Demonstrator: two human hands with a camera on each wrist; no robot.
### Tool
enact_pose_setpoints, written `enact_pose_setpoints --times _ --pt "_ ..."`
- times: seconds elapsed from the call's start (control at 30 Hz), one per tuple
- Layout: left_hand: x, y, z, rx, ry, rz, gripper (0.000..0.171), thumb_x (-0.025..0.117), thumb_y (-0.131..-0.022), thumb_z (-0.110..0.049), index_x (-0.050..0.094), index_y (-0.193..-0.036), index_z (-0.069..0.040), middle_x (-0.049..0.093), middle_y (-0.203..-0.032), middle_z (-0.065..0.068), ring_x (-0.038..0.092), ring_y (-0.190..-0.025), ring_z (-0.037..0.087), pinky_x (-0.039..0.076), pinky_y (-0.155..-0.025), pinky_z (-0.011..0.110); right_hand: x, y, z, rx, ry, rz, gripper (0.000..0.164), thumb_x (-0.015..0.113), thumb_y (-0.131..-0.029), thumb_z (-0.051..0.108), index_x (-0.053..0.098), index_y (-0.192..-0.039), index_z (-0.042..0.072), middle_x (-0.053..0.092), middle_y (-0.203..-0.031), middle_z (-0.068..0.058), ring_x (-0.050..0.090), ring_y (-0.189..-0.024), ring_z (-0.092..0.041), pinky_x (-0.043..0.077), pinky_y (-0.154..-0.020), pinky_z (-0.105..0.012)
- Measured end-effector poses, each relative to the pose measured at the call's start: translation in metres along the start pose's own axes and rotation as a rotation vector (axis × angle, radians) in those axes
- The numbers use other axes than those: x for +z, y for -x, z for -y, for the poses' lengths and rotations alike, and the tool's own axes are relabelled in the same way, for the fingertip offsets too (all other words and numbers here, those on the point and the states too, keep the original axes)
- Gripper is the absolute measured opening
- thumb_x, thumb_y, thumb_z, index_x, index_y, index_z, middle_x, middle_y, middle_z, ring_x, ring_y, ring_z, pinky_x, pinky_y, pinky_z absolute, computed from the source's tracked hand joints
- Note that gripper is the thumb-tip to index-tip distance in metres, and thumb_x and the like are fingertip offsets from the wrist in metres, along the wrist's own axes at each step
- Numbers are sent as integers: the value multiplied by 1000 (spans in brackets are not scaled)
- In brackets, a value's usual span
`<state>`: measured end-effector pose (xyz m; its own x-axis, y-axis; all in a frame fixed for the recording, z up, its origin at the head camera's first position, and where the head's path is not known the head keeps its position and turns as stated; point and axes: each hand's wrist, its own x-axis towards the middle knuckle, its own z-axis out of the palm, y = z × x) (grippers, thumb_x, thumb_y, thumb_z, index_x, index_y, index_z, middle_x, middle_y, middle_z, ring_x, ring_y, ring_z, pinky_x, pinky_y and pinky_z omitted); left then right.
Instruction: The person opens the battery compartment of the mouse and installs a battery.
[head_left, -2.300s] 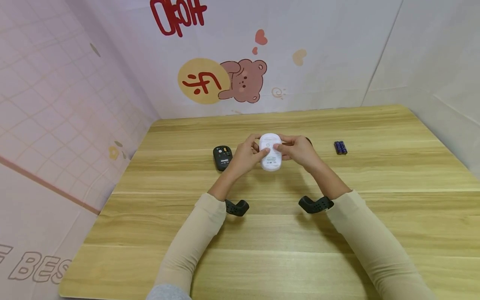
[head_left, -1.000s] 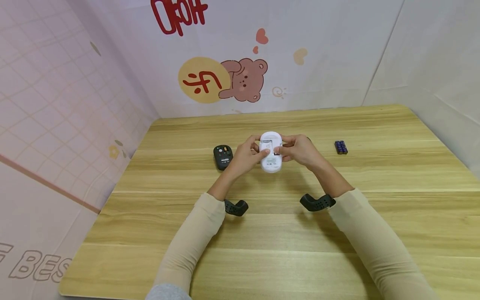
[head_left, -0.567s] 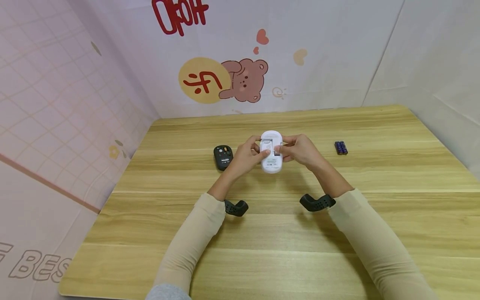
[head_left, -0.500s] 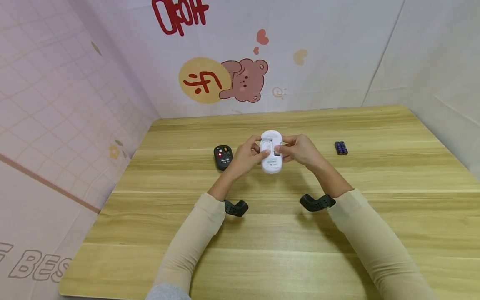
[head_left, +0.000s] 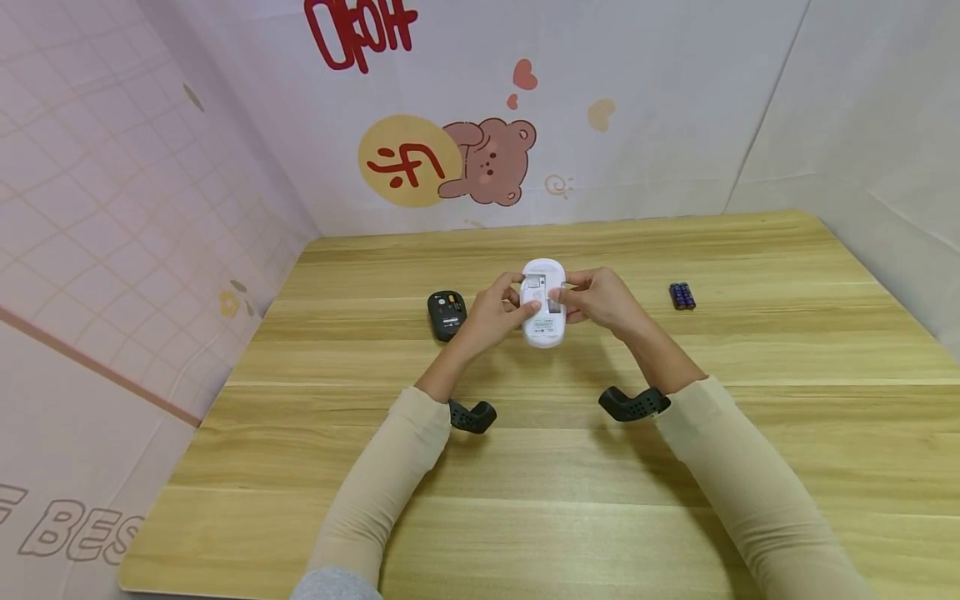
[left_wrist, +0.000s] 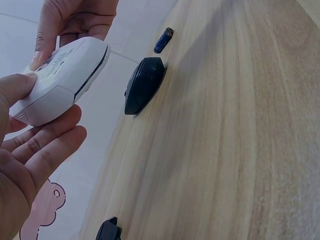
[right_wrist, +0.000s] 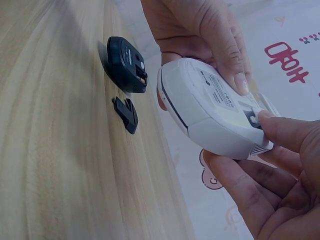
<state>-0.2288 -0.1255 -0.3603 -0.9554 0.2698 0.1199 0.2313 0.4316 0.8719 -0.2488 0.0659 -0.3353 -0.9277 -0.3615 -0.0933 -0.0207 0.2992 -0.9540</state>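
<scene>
Both hands hold a white computer mouse (head_left: 543,330) underside up, above the table. My left hand (head_left: 495,308) grips its left side, with the thumb on the underside and fingers beneath. My right hand (head_left: 603,302) pinches the other side; its thumb lies at the edge of the uncovered battery compartment (right_wrist: 253,119). A thin white edge shows behind that thumb in the right wrist view. Beside the left hand lies a black mouse (head_left: 446,321), underside up, its battery compartment uncovered with a battery in it.
A small block of several blue batteries (head_left: 682,295) lies at the right. A black battery cover (right_wrist: 126,115) lies by the black mouse in the right wrist view. A dark ridged object (left_wrist: 145,86) stands on the table, mostly hidden behind the right hand in the head view.
The white mouse's underside was covered at first; its battery compartment now shows uncovered. The mouse has tilted slightly in the hands. A red light on the black mouse flashed and went out.
</scene>
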Motion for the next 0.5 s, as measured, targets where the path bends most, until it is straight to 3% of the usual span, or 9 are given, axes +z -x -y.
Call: enact_pose_setpoints --times 0.17,0.37,0.5 --pt "0 1 0 11 12 5 49 64 -89 -20 43 -130 -4 57 -88 12 62 -74 17 53 -59 24 0 1 0 -6 -13 -10 41 60 -91 10 50 -126 -9 63 -99 -29 66 -64 -13 56 -66 -34" --pt "2 1 3 20 3 10 48 63 -89 -19 43 -130 -3 57 -88 12 63 -76 17 53 -61 24 0 1 0 -1 -26 -37 34 60 -91 11 57 -119 -9 67 -86 -16 66 -65 -13 56 -68 -36" --pt "3 1 3 32 4 8 47 63 -89 -18 43 -129 -4 57 -88 12 64 -76 17 53 -61 24 -1 1 0 3 -9 -48 34 60 -91 11 58 -117 -10 67 -86 -16 66 -66 -13 56 -67 -33"
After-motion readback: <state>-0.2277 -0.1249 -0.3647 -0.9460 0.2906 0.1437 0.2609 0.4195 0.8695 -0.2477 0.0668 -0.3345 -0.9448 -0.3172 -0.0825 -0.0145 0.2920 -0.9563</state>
